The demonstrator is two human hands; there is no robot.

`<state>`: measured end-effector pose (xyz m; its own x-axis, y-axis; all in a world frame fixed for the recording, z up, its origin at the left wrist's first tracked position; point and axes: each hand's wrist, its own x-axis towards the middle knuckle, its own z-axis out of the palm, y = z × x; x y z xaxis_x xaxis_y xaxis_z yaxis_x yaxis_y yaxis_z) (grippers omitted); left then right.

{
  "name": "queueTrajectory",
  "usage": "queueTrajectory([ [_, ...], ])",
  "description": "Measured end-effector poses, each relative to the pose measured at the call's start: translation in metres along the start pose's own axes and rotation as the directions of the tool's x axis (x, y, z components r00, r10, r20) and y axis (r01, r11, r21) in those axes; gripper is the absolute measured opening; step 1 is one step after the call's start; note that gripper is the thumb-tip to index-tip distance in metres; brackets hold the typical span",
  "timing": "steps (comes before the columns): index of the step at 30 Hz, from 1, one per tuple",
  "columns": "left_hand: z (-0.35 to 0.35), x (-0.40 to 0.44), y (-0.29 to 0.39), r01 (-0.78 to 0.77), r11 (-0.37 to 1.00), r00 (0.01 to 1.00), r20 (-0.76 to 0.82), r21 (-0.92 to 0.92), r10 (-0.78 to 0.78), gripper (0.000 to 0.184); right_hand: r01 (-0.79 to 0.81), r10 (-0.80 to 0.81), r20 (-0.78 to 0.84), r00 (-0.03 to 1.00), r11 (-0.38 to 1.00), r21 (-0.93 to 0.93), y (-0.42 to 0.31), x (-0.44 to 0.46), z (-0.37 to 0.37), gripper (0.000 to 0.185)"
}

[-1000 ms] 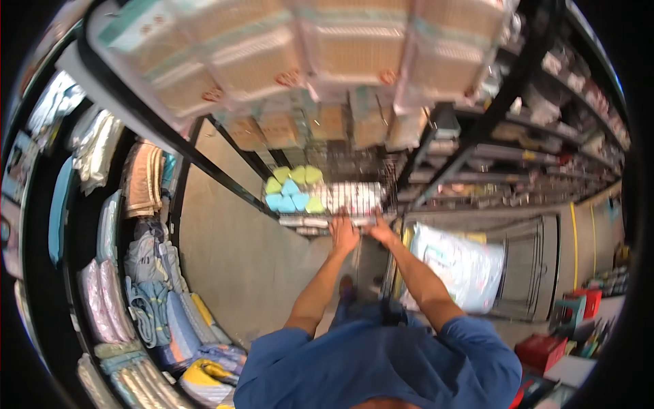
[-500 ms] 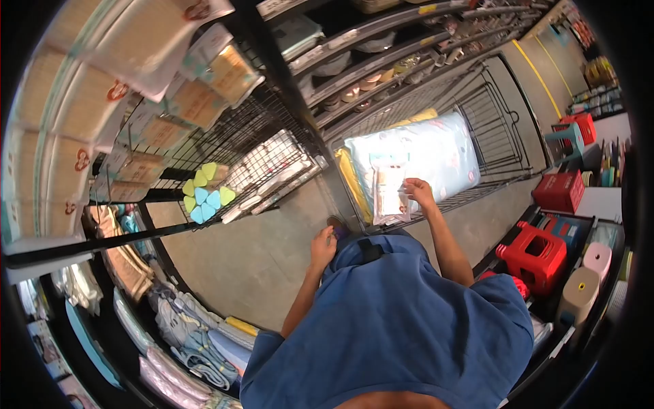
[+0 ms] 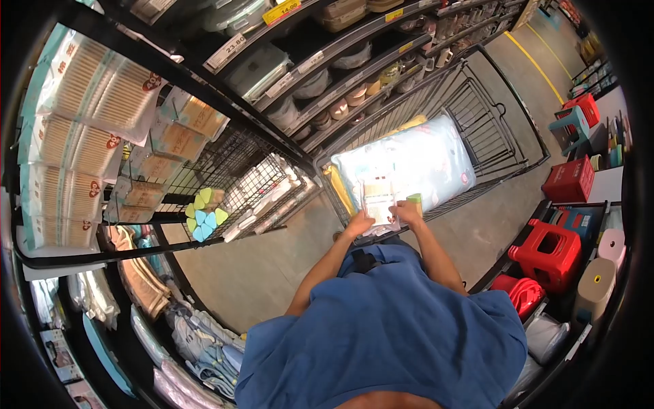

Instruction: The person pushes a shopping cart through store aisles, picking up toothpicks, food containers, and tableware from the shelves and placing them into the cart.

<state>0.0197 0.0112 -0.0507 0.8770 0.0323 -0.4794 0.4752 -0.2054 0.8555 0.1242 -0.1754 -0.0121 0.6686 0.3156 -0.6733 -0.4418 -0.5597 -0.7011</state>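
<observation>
A clear pack of cotton swabs (image 3: 379, 202) is upright between my hands at the near end of the shopping cart (image 3: 487, 123). My left hand (image 3: 360, 223) pinches its lower left edge. At its lower right edge my right hand (image 3: 409, 214) is closed on it. A small green-topped item (image 3: 415, 200) shows right behind my right fingers; whether they touch it I cannot tell. Behind the pack lies a large pale blue plastic-wrapped bundle (image 3: 443, 153) in the cart. Something yellow (image 3: 334, 187) is tucked along the cart's left side.
Swab packs (image 3: 75, 143) hang at left, above green and blue triangular-topped containers (image 3: 204, 217) on a wire rack. Shelves (image 3: 320, 65) of boxes and bowls run along the cart's far side. Red stools (image 3: 548, 255) and a red box (image 3: 569, 179) stand at right. Folded clothes (image 3: 204, 341) lie lower left.
My left hand has come from beside my body to the pack's left edge. My right hand has moved down its right side. The pack sits slightly closer to me, and the green-topped item now shows.
</observation>
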Motion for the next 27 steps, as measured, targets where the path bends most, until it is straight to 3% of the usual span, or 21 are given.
queueTrajectory([
  [2,0.008,-0.005,0.005,0.01,0.998,0.998,0.06,-0.067,-0.006,0.041,0.024,-0.023,0.018,1.0,0.999,-0.048,-0.008,-0.009,-0.003,0.034],
  [4,0.008,0.002,-0.02,0.054,0.996,0.996,0.08,-0.074,-0.048,0.048,0.069,-0.049,0.082,0.995,0.963,-0.26,0.003,0.002,0.001,0.04],
  [6,0.004,0.003,-0.022,0.106,0.989,0.994,0.041,-0.107,-0.103,0.042,0.095,-0.072,0.092,0.993,0.957,-0.274,-0.005,-0.008,-0.001,0.041],
  [8,-0.005,-0.018,0.021,0.106,0.945,0.993,0.077,-0.308,-0.086,0.035,0.17,-0.158,0.082,0.984,0.971,-0.17,-0.01,-0.014,0.0,0.042],
  [9,-0.008,-0.027,0.037,0.104,0.944,0.994,0.069,-0.315,-0.086,0.035,0.174,-0.16,0.089,0.983,0.969,-0.177,-0.012,-0.014,0.001,0.042],
  [11,-0.012,-0.041,0.056,0.119,0.946,0.991,-0.026,-0.3,-0.133,0.032,0.074,-0.082,0.177,0.981,0.996,0.055,-0.012,-0.013,0.003,0.039],
  [14,-0.004,-0.031,0.017,0.022,0.921,0.991,-0.112,-0.388,-0.071,0.035,0.069,-0.095,0.216,0.972,0.99,0.123,-0.016,-0.017,0.005,0.039],
  [18,-0.018,-0.054,0.05,-0.012,0.948,0.971,-0.231,-0.318,-0.065,0.036,0.084,-0.109,0.147,0.983,0.982,0.168,-0.032,-0.03,0.007,0.051],
  [20,-0.018,-0.056,0.039,-0.14,0.908,0.963,-0.267,-0.394,0.033,0.038,0.248,-0.291,0.147,0.945,0.935,0.255,-0.038,-0.035,0.008,0.055],
  [22,-0.02,-0.067,0.037,-0.241,0.895,0.936,-0.335,-0.375,0.111,0.04,0.296,-0.371,0.169,0.913,0.888,0.353,-0.038,-0.033,0.013,0.052],
  [23,-0.025,-0.072,0.039,-0.317,0.883,0.909,-0.376,-0.346,0.179,0.043,0.261,-0.337,0.164,0.927,0.895,0.361,-0.051,-0.045,0.015,0.055],
  [27,-0.057,-0.096,0.058,-0.289,0.933,0.888,-0.423,-0.215,0.178,0.059,0.419,-0.519,0.268,0.812,0.837,0.351,-0.09,-0.04,0.031,0.059],
])
